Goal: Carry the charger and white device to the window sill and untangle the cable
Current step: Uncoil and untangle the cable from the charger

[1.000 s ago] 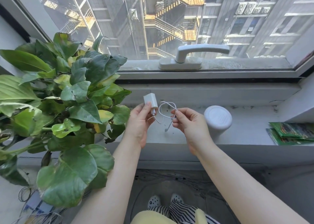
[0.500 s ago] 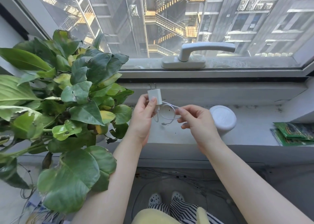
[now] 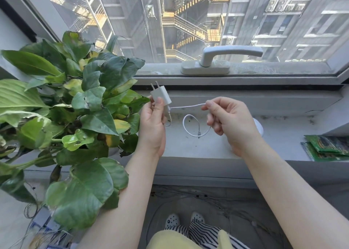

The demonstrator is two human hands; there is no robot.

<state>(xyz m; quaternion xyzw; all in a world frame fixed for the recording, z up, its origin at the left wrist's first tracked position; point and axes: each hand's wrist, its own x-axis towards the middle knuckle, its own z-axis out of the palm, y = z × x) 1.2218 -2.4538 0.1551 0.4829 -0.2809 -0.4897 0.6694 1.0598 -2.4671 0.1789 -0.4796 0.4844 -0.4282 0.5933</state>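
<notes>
My left hand (image 3: 153,128) holds the white charger (image 3: 160,97) upright, prongs pointing up, above the grey window sill (image 3: 188,146). A thin white cable (image 3: 187,106) runs from the charger's lower end to my right hand (image 3: 230,122), which pinches it between thumb and fingers. Below that hand the cable hangs in one loose loop (image 3: 190,125) with its plug end dangling. The round white device (image 3: 258,127) sits on the sill, mostly hidden behind my right hand.
A large leafy potted plant (image 3: 62,116) fills the left side, its leaves touching my left hand. Green packets (image 3: 328,146) lie at the sill's right end. A white window handle (image 3: 222,58) sits on the frame above. Loose wires cover the floor below.
My hands have moved apart, drawing the cable out into a straight stretch between them. The tangle has loosened into a single hanging loop. The charger has risen slightly.
</notes>
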